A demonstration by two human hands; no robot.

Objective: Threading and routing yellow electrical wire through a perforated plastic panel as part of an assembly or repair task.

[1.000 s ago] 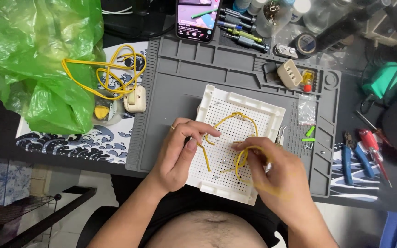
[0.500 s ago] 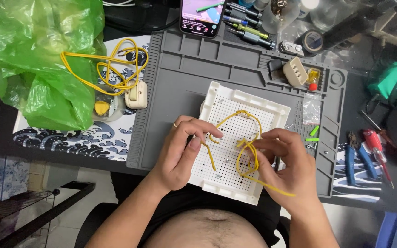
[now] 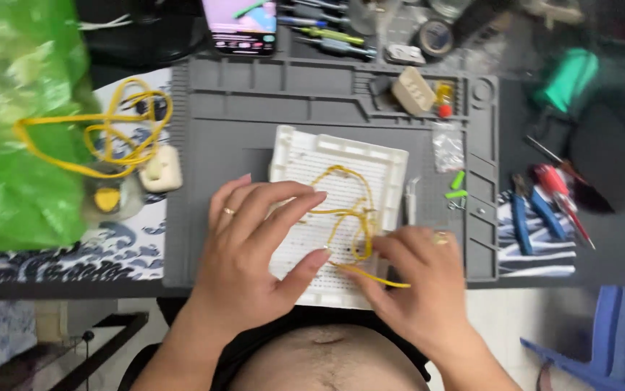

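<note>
My left hand [image 3: 251,250] lies flat on the white breadboard [image 3: 338,217], fingers spread wide and loose, the tips pressing on the board's perforated face with nothing gripped between them. Just beyond my left fingertips, the yellow wire [image 3: 352,217] loops across the board's middle. My right hand [image 3: 414,279] is curled at the board's near right corner; its fingers are pinched narrow on the wire's near end, which runs out from under my fingertips toward the board's edge. The board sits on a grey work mat [image 3: 254,123], directly under both hands.

Just past my right knuckles lies a pair of white tweezers [image 3: 411,200] beside the board, and farther out two small green pieces [image 3: 456,186] and a little clear bag [image 3: 447,145]. Well off to the side of my left hand, a coil of yellow cable [image 3: 102,134] rests against a green plastic bag [image 3: 19,123]. Far beyond my fingers, a phone [image 3: 240,27] is propped at the mat's far edge. Blue-handled pliers [image 3: 529,217] and a red screwdriver [image 3: 558,188] lie well off to my right.
</note>
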